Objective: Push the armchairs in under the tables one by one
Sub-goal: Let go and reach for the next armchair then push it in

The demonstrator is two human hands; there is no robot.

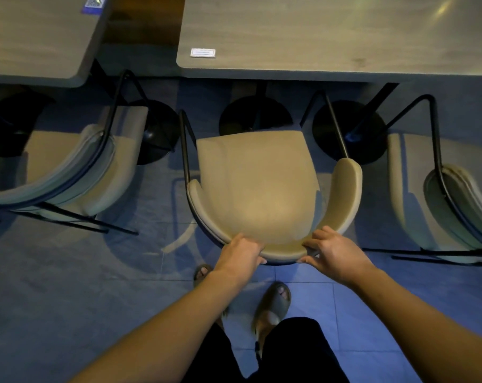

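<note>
At the upper left, a grey surface (35, 37) carries a blue QR sticker (94, 4), its writing unreadable. The tan armchair (256, 183) sits mid-frame, seat pointing up-frame toward the wide surface (331, 34) with a white label (203, 52), illegible. Left hand (241, 251) and right hand (335, 251) each grip its curved backrest.

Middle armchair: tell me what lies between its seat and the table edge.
In the head view, only floor and a black round table base lie between the middle armchair and the table.
</note>
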